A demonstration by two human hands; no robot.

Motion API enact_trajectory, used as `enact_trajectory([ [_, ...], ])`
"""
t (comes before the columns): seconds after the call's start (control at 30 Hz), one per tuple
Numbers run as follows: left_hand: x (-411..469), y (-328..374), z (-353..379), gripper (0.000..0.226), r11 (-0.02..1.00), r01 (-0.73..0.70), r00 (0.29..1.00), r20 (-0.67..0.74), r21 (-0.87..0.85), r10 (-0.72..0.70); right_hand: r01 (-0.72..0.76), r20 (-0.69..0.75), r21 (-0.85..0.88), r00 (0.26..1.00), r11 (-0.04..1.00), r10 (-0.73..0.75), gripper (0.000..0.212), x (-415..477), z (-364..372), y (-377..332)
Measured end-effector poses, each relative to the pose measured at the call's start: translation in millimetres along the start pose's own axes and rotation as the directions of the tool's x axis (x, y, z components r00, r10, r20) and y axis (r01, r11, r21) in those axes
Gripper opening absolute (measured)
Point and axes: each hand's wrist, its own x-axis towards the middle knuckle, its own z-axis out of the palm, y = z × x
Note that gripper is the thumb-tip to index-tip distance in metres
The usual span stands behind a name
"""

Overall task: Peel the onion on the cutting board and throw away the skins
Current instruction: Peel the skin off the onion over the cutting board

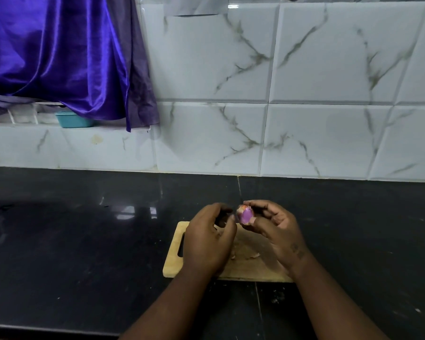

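The small purple onion (245, 215), mostly peeled with scraps of orange-brown papery skin still clinging to its top and underside, is held in the air above the far edge of the board. The right hand (277, 231) grips it, fingers curled over the top and thumb pressed against its lower side. The left hand (207, 239) is just beside it, its fingers curled inward and the thumb tip close to the onion; whether it pinches a scrap of skin cannot be told.

Under both hands lies a pale wooden rectangular cutting board (173, 265) with a slot handle at its left end. A few loose pale onion skins (255, 255) lie on it between the wrists. The board lies on a glossy black stone tabletop (84, 241).

Behind runs a wall of white marble-patterned tiles (329, 69). At the upper left hangs a shiny purple satin cloth (59, 57), with a teal plastic tub (74, 119) showing beneath its hem.
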Motion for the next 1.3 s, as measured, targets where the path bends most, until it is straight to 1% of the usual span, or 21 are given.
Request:
enact_trajectory([
  [0.07, 0.2, -0.5, 0.4, 0.022, 0.997, -0.065, 0.997, -0.037, -0.036, 0.064, 0.004, 0.010, -0.030, 1.000, 1.000, -0.004, 0.025, -1.2, 1.1, -1.4],
  [0.17, 1.0, -0.8, 0.3, 0.018, 0.990, -0.130, 0.990, -0.060, -0.061, 0.126, 0.016, 0.023, -0.090, 1.000, 0.996, -0.014, 0.032, -1.5, 2.1, 0.6],
  [0.23, 1.2, -0.3, 0.0, 0.014, 0.988, -0.138, 0.989, -0.058, -0.063, 0.134, 0.038, 0.050, -0.120, 0.998, 0.992, -0.032, 0.035, -1.6, 2.0, 1.8],
  [0.33, 1.6, 0.2, -0.3, 0.013, 0.988, -0.135, 0.989, -0.065, -0.072, 0.130, 0.089, 0.090, -0.154, 0.993, 0.984, -0.075, 0.036, -1.5, 0.1, 3.4],
  [0.53, 3.4, -2.7, 0.2, 0.014, 0.984, -0.037, 0.999, -0.038, -0.172, 0.031, 0.155, 0.102, -0.182, 0.985, 0.971, -0.138, 0.038, -2.0, 0.7, 2.8],
  [0.67, 3.8, 0.0, -0.8, 0.020, 0.981, 0.000, 1.000, -0.027, -0.195, -0.005, 0.177, 0.121, -0.241, 0.981, 0.954, -0.152, 0.037, -1.2, -1.1, 4.0],
  [0.87, 2.9, 1.1, -1.1, 0.016, 0.983, 0.013, 0.999, -0.028, -0.181, -0.018, 0.203, 0.128, -0.284, 0.977, 0.937, -0.173, 0.036, -0.4, -2.7, 6.3],
  [0.97, 2.4, 2.2, -1.3, 0.019, 0.991, -0.005, 0.999, -0.048, -0.131, -0.001, 0.200, 0.132, -0.272, 0.977, 0.941, -0.169, 0.035, -1.3, -1.8, 6.2],
  [1.07, 2.9, 2.1, -0.5, 0.022, 0.995, -0.008, 0.998, -0.068, -0.099, 0.001, 0.203, 0.135, -0.281, 0.976, 0.938, -0.171, 0.039, -2.1, -0.1, 5.3],
  [1.13, 3.0, 1.7, 0.8, 0.020, 0.991, 0.028, 0.998, -0.055, -0.130, -0.036, 0.189, 0.126, -0.274, 0.979, 0.943, -0.160, 0.043, -2.3, 1.1, 3.7],
  [1.2, 3.0, 0.9, 2.0, 0.018, 0.976, 0.088, 0.995, -0.029, -0.200, -0.096, 0.166, 0.105, -0.258, 0.984, 0.952, -0.144, 0.046, -2.1, 1.6, 2.3],
  [1.3, 3.5, -0.6, 2.4, 0.017, 0.953, 0.127, 0.991, 0.003, -0.276, -0.132, 0.158, 0.071, -0.249, 0.987, 0.956, -0.145, 0.041, -1.7, 1.2, 0.2],
])
